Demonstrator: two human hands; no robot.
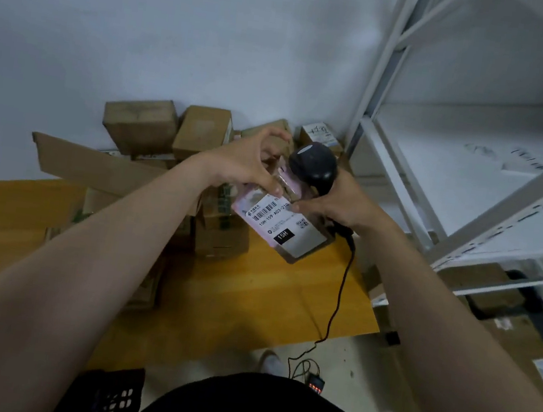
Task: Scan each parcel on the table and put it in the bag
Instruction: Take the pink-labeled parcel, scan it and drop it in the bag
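Observation:
A small pink parcel (280,231) with a white barcode label and a black "15H" tag hangs above the wooden table (251,293). My left hand (244,164) pinches its upper edge between thumb and fingers. My right hand (342,205) grips the handle of a black barcode scanner (313,166), and its thumb touches the label's right edge. The scanner's head sits just above the parcel. Its black cable (342,284) drops off the table to the floor. No bag is visible.
Several brown cardboard boxes (203,134) pile against the wall at the table's back, with an open carton flap (89,164) at the left. A white metal shelf rack (476,157) stands at the right. A black crate (120,397) sits bottom left, more cartons (527,346) under the rack.

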